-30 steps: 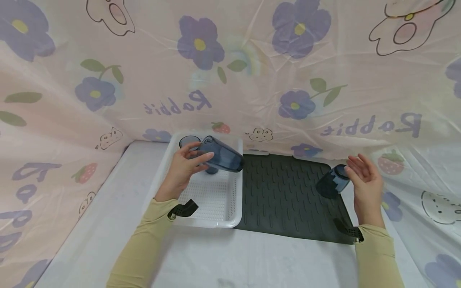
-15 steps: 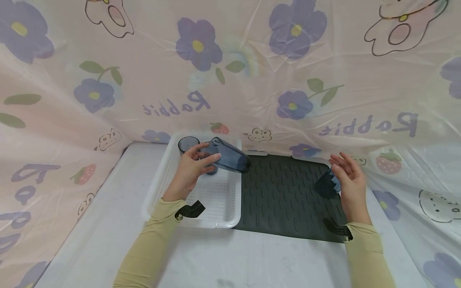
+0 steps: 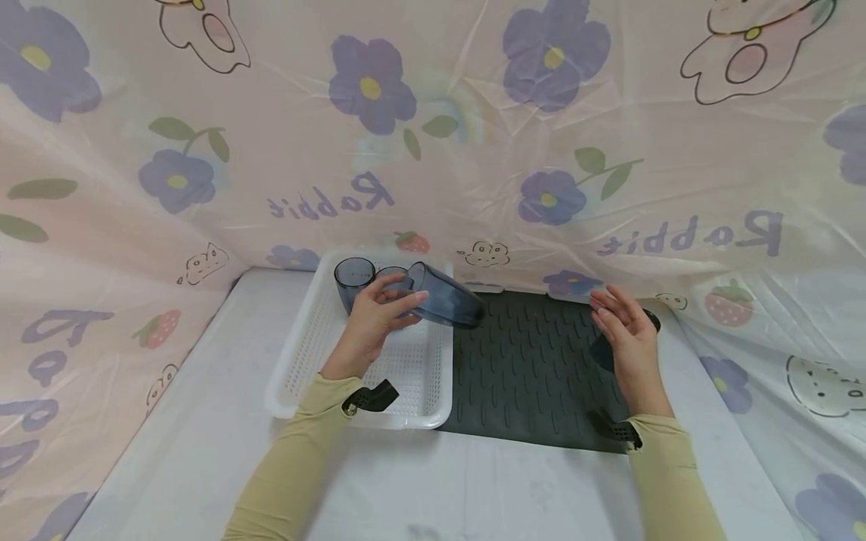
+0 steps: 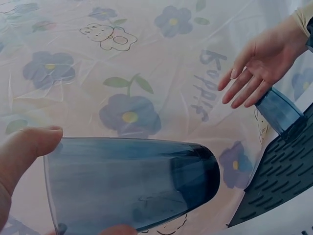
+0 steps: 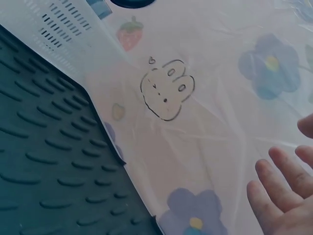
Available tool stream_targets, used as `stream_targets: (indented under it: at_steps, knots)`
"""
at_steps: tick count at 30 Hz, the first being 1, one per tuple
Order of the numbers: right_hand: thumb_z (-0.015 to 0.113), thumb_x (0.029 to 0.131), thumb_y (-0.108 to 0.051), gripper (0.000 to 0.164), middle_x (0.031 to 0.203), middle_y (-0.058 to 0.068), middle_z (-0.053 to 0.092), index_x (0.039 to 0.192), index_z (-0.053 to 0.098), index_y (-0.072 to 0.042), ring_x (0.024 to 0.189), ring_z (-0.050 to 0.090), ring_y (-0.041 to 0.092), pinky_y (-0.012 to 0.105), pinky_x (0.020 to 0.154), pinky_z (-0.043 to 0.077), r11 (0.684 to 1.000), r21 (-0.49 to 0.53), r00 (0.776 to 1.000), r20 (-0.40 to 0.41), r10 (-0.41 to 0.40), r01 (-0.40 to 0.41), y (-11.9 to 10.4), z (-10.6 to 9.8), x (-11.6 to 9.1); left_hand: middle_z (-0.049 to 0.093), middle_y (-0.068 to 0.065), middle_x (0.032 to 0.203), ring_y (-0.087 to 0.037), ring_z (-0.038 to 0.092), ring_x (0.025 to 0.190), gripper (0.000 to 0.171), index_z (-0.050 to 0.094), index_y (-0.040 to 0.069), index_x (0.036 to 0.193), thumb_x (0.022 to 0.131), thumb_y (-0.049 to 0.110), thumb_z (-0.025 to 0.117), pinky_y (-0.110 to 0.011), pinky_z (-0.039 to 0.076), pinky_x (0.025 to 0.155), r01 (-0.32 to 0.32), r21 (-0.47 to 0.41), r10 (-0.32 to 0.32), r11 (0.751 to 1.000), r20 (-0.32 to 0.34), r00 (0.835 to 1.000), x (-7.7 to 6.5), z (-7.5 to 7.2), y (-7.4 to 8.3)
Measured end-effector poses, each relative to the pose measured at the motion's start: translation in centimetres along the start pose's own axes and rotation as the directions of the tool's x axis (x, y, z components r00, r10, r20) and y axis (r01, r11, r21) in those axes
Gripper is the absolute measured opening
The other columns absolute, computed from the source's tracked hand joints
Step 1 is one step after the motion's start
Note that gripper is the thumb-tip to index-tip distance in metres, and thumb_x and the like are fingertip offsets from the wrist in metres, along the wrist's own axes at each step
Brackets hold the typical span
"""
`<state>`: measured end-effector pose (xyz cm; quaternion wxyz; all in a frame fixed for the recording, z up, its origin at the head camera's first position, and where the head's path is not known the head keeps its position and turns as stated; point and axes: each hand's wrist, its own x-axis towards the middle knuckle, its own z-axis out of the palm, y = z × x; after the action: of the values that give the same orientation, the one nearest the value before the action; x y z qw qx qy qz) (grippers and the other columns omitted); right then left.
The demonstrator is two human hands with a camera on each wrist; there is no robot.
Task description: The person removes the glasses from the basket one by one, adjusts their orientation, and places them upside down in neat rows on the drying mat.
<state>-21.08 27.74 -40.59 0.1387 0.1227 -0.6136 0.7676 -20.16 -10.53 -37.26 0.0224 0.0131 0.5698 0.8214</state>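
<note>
My left hand grips a translucent blue drinking glass near its rim, thumb on one side. The glass is tilted, its mouth toward my palm and its dark thick base pointing right, above the border of basket and mat. My right hand holds nothing; its fingers are extended and relaxed. Behind it, another blue glass stands upside down on the dark drying mat, mostly hidden from the head view. Whether the right fingers touch that glass I cannot tell.
Left of the mat, a white perforated basket holds two more blue glasses, one at the back left and one beside it, partly covered. A patterned curtain hangs behind and along the sides of the white table.
My left hand has carried its glass a little to the right. My right hand has moved left, away from the base of the glass on the mat, and now passes in front of it.
</note>
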Motion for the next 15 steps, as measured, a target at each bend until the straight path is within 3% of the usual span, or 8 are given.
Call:
stream_targets:
  at_steps: [15]
  knots:
    - [0.05,0.099,0.0,0.044,0.134,0.021,0.05,0.142,0.042,-0.003,0.12,0.053,0.022,0.025,0.098,0.046,0.998,-0.019,0.996,0.059,0.065,-0.064,1.1,2.0,0.1,0.048,-0.02,0.113,-0.025,0.061,0.089,0.059,0.048,0.009,0.135,0.083,0.006,0.075,-0.043,0.055,0.085,0.031,0.018,-0.031,0.999,0.014,0.999,0.5,2.0,-0.5]
